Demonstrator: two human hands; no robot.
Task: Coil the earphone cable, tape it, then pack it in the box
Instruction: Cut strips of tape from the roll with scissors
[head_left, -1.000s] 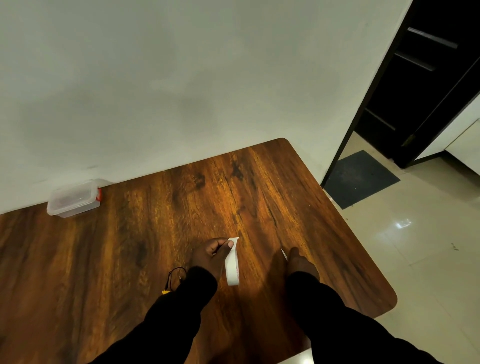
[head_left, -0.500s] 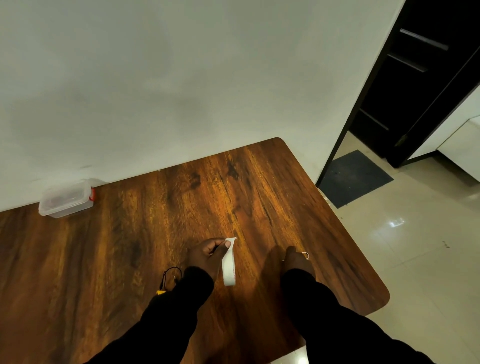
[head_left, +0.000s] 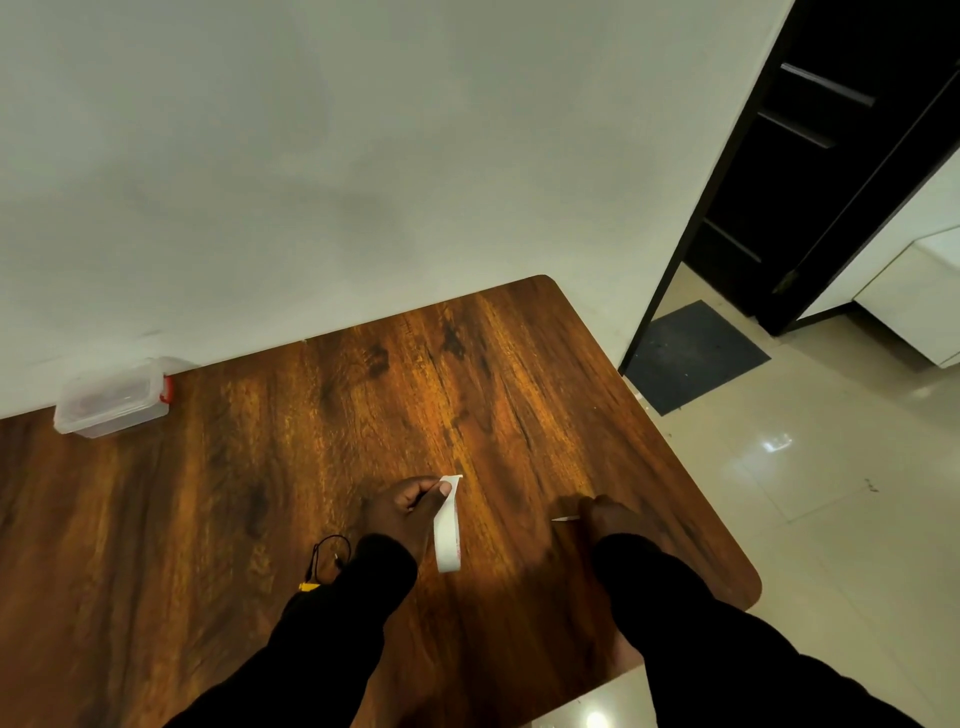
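My left hand (head_left: 410, 506) pinches a white roll of tape (head_left: 448, 527) that hangs on edge just above the wooden table (head_left: 363, 415). The black earphone cable (head_left: 328, 558), with a yellow plug, lies in a loose coil on the table left of my left sleeve, partly hidden by it. My right hand (head_left: 610, 519) rests fisted on the table to the right, and a thin pale sliver (head_left: 565, 518) pokes out of it to the left; what the sliver is cannot be told. The clear plastic box (head_left: 111, 400) with a red latch sits closed at the far left, against the wall.
The table's right edge and rounded corner (head_left: 748, 587) lie close to my right arm, with tiled floor beyond. A dark doorway and a grey mat (head_left: 696, 353) are at the right. A plain wall backs the table.
Both hands stay nearly in place. The pale sliver at my right hand now points left instead of away from me. The camera has shifted slightly.
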